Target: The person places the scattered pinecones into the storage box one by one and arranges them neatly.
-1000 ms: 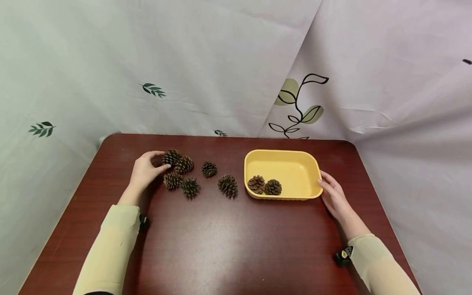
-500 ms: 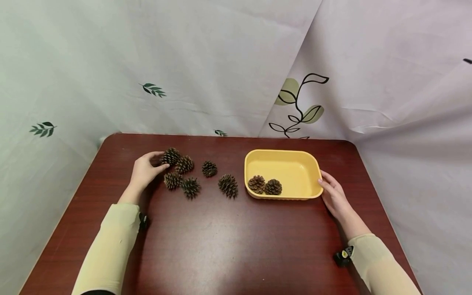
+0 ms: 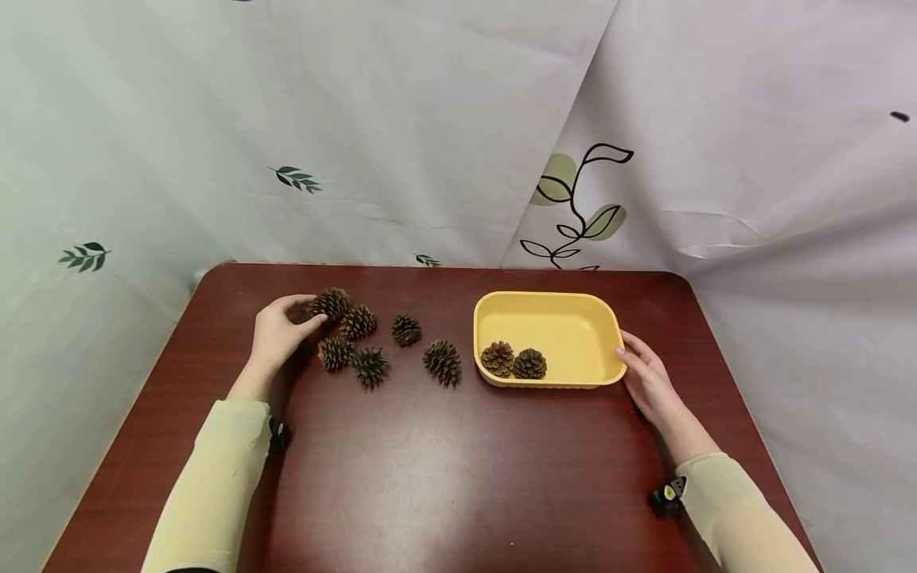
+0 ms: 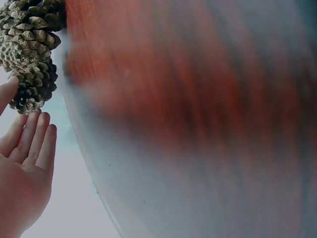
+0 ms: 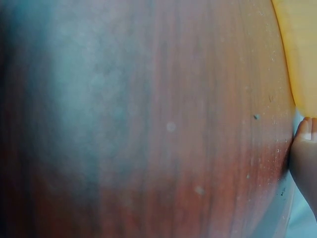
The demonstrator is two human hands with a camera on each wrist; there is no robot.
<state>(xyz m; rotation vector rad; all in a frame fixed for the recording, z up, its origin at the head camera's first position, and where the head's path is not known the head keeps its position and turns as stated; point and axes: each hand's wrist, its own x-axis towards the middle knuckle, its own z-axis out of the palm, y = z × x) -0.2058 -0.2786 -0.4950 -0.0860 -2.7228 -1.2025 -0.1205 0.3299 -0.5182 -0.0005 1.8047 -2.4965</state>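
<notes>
Several brown pine cones lie loose on the dark red table [image 3: 444, 477], left of a yellow tray [image 3: 559, 326]. My left hand [image 3: 304, 310] reaches the far-left cone [image 3: 331, 303]. In the left wrist view its straight fingertips [image 4: 34, 124] and thumb touch that cone [image 4: 32, 89], which sits on the table. Two more cones [image 3: 497, 357] [image 3: 530, 364] lie in the tray's near-left corner. My right hand [image 3: 634, 362] rests on the table against the tray's right rim, fingers relaxed; a fingertip [image 5: 304, 144] shows beside the yellow wall [image 5: 297, 49].
White cloth printed with leaves [image 3: 580, 207] hangs behind and beside the table. The table's edge runs close to the left hand. A small black clip [image 3: 662, 500] lies by my right sleeve. Bare tabletop stretches between my arms.
</notes>
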